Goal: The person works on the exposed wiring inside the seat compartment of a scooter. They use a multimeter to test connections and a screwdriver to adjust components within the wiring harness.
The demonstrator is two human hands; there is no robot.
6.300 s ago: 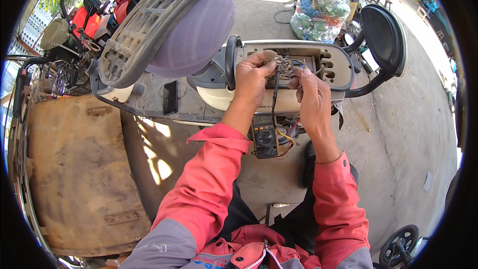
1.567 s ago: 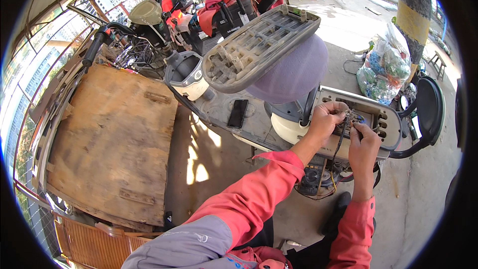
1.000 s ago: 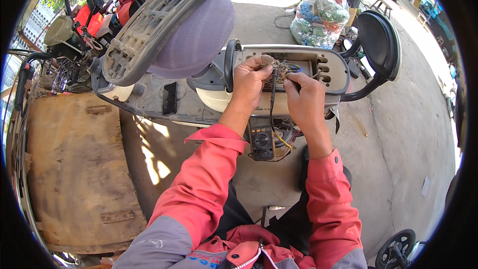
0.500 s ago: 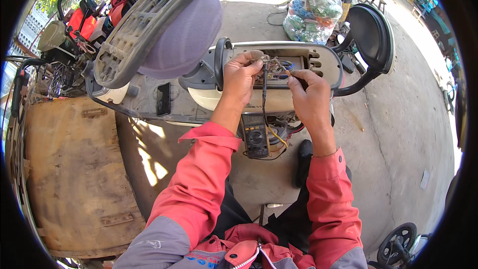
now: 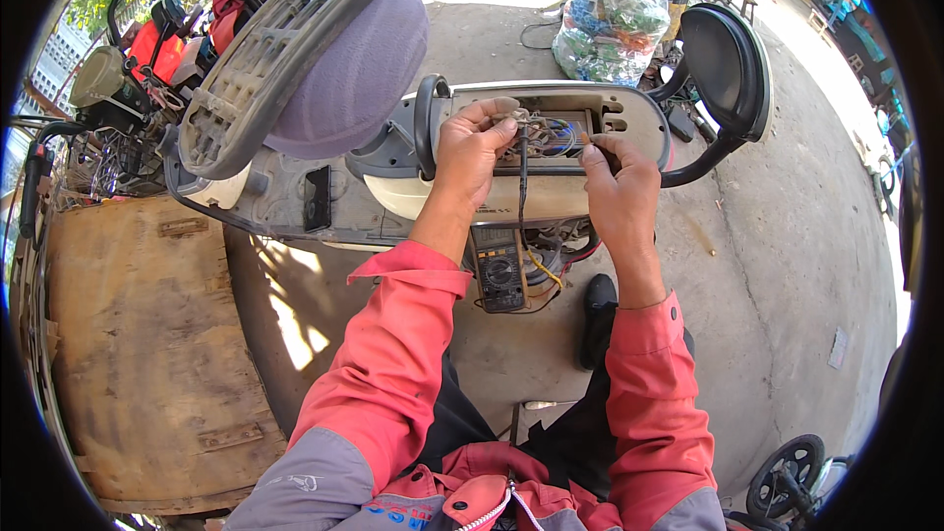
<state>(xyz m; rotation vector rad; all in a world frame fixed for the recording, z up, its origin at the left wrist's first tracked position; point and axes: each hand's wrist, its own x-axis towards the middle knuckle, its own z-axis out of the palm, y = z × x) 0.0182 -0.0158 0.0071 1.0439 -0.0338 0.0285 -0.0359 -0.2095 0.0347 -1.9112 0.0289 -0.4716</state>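
My left hand [image 5: 468,152] pinches a bundle of wires [image 5: 536,124] over the open compartment of a scooter [image 5: 433,199]. A black cable [image 5: 522,182] hangs down from beside its fingertips. To the right, my right hand [image 5: 625,187] has thumb and forefinger closed together at the compartment's right part. Something thin and orange-brown shows at those fingertips, too small to name. Below the compartment, against the scooter's near side, a multimeter [image 5: 501,277] with a round dial stands upright. A yellow lead [image 5: 544,270] runs beside it. The compartment's bottom is partly hidden by wires and fingers.
The scooter's seat [image 5: 295,59] is tipped up at the left, a purple cover on it. A phone [image 5: 318,199] lies on the footboard. A black backrest [image 5: 726,69] rises at right. Nearby are a wooden board [image 5: 147,344], a bag of bottles [image 5: 612,20] and a small wheel [image 5: 787,477].
My right hand has moved slightly right, away from the wire bundle, still pinched. My left hand stays at the wires. The whole view has shifted a little.
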